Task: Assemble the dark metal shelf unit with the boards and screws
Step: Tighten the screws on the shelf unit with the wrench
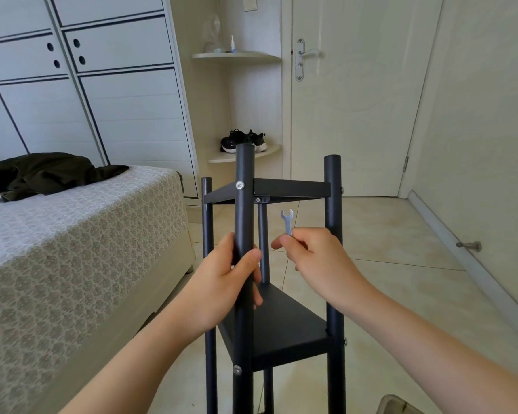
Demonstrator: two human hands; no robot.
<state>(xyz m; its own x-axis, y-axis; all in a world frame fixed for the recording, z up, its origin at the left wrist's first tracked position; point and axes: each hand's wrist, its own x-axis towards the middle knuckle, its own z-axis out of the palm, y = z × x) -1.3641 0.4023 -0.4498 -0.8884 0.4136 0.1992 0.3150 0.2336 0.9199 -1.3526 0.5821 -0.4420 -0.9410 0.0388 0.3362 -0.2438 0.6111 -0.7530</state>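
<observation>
Beside the bed [72, 222], on the tiled floor [386, 264], our left hand [222, 282] clamps its grip round the front post [244, 210] of the shelf unit [290, 188], seemingly to steady it, while our right hand [314, 258] pinches a small wrench [287, 222], likely for the upper screw [239, 185].

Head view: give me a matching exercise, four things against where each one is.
Things:
1. wrench
2. shoes
3. dark cloth
4. bottle

Places:
A. on the bed
B. on the upper corner shelf
C. in the right hand
D. on the lower corner shelf

Pairs: 1-C, 2-D, 3-A, 4-B
</observation>
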